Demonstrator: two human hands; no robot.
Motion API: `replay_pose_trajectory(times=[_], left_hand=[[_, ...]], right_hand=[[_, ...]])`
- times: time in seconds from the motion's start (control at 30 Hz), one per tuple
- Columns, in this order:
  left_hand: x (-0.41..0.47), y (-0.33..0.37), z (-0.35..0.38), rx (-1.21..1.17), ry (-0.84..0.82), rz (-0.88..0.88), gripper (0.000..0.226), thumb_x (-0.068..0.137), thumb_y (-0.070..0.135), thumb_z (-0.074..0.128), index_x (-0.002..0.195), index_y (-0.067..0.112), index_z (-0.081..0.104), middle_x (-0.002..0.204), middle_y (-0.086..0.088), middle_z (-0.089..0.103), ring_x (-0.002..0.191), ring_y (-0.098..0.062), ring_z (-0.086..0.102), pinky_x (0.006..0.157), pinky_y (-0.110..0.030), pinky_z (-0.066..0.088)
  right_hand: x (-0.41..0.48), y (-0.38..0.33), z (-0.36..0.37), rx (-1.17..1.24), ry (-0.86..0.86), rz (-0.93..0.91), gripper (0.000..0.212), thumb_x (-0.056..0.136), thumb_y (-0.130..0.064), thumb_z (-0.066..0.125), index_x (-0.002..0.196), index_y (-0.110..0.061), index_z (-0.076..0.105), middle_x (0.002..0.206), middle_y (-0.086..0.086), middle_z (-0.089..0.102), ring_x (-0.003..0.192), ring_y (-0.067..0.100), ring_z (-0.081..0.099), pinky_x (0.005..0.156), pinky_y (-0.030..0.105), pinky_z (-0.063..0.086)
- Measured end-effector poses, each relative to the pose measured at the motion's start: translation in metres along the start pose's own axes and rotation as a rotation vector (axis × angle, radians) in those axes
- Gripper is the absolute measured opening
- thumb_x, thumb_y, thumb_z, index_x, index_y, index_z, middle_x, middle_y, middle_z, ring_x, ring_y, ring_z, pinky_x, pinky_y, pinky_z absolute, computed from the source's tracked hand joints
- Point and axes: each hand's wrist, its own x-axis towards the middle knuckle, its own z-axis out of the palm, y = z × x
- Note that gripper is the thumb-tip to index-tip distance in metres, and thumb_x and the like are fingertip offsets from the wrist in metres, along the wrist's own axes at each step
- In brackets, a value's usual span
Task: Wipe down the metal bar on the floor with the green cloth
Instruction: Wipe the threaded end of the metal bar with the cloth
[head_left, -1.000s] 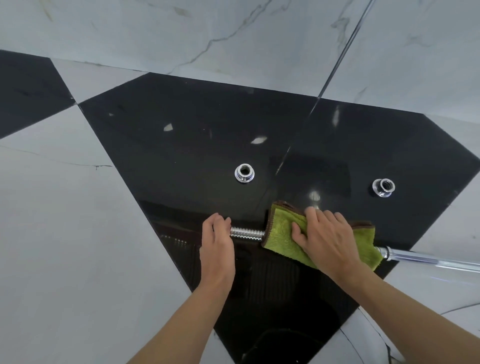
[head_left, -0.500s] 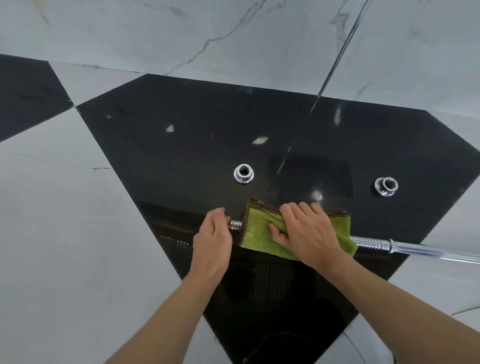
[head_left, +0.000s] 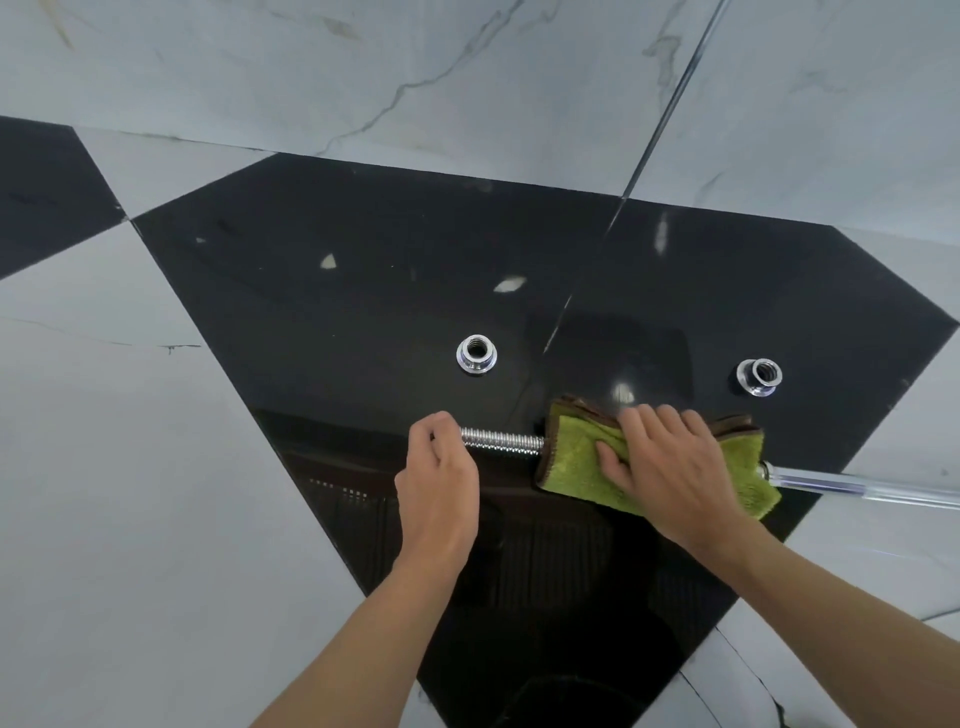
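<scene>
Since half a second earlier, the right hand and green cloth slid right, baring threaded bar between the hands. Left hand gripped the bar's left end; right hand pressed flat, clamping the cloth around the bar. Two metal nuts sat beyond the hands on the black tile.

Folded green cloth hides the middle of the chrome metal bar; left hand covers its left end; right end cut off at frame edge.
</scene>
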Motion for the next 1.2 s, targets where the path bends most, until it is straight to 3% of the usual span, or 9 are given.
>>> replay_pose_trajectory(times=[0.13, 0.27, 0.37, 0.53, 0.77, 0.87, 1.03, 1.13, 1.2], left_hand=[[0.008, 0.006, 0.0, -0.032, -0.027, -0.026, 0.02, 0.105, 0.042, 0.028, 0.108, 0.035, 0.046, 0.088, 0.019, 0.056, 0.078, 0.007, 0.046, 0.065, -0.008, 0.029], [0.021, 0.004, 0.0, -0.069, -0.055, -0.057, 0.044, 0.101, 0.055, 0.026, 0.132, 0.031, 0.047, 0.112, 0.012, 0.06, 0.102, -0.004, 0.053, 0.085, -0.026, 0.033], [0.03, 0.003, 0.001, -0.08, -0.067, -0.061, 0.054, 0.097, 0.062, 0.024, 0.138, 0.034, 0.043, 0.122, 0.008, 0.06, 0.117, -0.012, 0.052, 0.096, -0.035, 0.029], [0.04, 0.011, 0.004, -0.071, -0.063, -0.089, 0.055, 0.099, 0.06, 0.022, 0.141, 0.031, 0.043, 0.135, 0.004, 0.056, 0.133, -0.019, 0.043, 0.101, -0.035, 0.024], [0.04, 0.02, 0.011, 0.035, -0.034, -0.038, 0.052, 0.104, 0.051, 0.02, 0.141, 0.026, 0.045, 0.133, 0.005, 0.056, 0.128, -0.016, 0.044, 0.096, -0.032, 0.023], [0.041, 0.022, 0.012, 0.04, -0.023, -0.028, 0.051, 0.104, 0.052, 0.021, 0.138, 0.025, 0.049, 0.12, 0.01, 0.057, 0.106, -0.005, 0.047, 0.093, -0.031, 0.023], [0.045, 0.023, 0.014, 0.015, -0.015, -0.026, 0.051, 0.103, 0.053, 0.022, 0.134, 0.025, 0.052, 0.11, 0.013, 0.055, 0.107, -0.008, 0.044, 0.092, -0.031, 0.024], [0.045, 0.025, 0.014, 0.02, -0.01, -0.038, 0.041, 0.103, 0.053, 0.022, 0.115, 0.031, 0.055, 0.096, 0.017, 0.057, 0.088, -0.001, 0.049, 0.086, -0.027, 0.027], [0.045, 0.026, 0.014, 0.041, -0.012, -0.038, 0.035, 0.105, 0.049, 0.021, 0.091, 0.035, 0.05, 0.088, 0.017, 0.056, 0.077, 0.004, 0.046, 0.07, -0.021, 0.029]], right_hand=[[0.037, -0.046, 0.001, 0.071, -0.008, -0.032, 0.038, 0.106, -0.047, 0.036, 0.096, -0.015, 0.054, 0.082, 0.003, 0.054, 0.074, 0.025, 0.052, 0.071, 0.042, 0.046], [0.063, -0.073, 0.004, 0.081, 0.032, -0.018, 0.037, 0.104, -0.048, 0.039, 0.095, -0.016, 0.055, 0.078, 0.001, 0.054, 0.069, 0.023, 0.051, 0.067, 0.039, 0.042], [0.064, -0.063, 0.004, 0.094, -0.001, -0.022, 0.041, 0.106, -0.05, 0.036, 0.097, -0.015, 0.056, 0.077, 0.0, 0.055, 0.068, 0.022, 0.051, 0.067, 0.039, 0.043], [0.038, -0.007, 0.004, 0.068, -0.104, -0.031, 0.047, 0.107, -0.051, 0.03, 0.1, -0.015, 0.058, 0.081, 0.0, 0.059, 0.069, 0.019, 0.054, 0.069, 0.038, 0.048], [0.004, 0.067, 0.011, -0.082, -0.055, 0.003, 0.048, 0.11, -0.046, 0.029, 0.097, -0.01, 0.058, 0.081, 0.007, 0.056, 0.069, 0.028, 0.054, 0.067, 0.044, 0.046], [0.016, 0.061, 0.012, -0.086, -0.077, 0.008, 0.046, 0.111, -0.045, 0.027, 0.101, -0.012, 0.056, 0.085, 0.005, 0.054, 0.073, 0.026, 0.051, 0.07, 0.043, 0.044], [0.051, 0.015, 0.01, -0.008, -0.076, -0.087, 0.042, 0.112, -0.046, 0.024, 0.107, -0.017, 0.055, 0.092, 0.002, 0.055, 0.08, 0.023, 0.051, 0.076, 0.04, 0.046], [0.074, -0.023, 0.011, 0.043, -0.031, -0.113, 0.038, 0.111, -0.046, 0.029, 0.105, -0.018, 0.055, 0.09, 0.001, 0.055, 0.079, 0.023, 0.052, 0.075, 0.039, 0.045], [0.085, -0.04, 0.012, 0.048, -0.002, -0.108, 0.038, 0.111, -0.047, 0.031, 0.102, -0.018, 0.055, 0.087, 0.0, 0.055, 0.076, 0.022, 0.05, 0.073, 0.038, 0.044]])
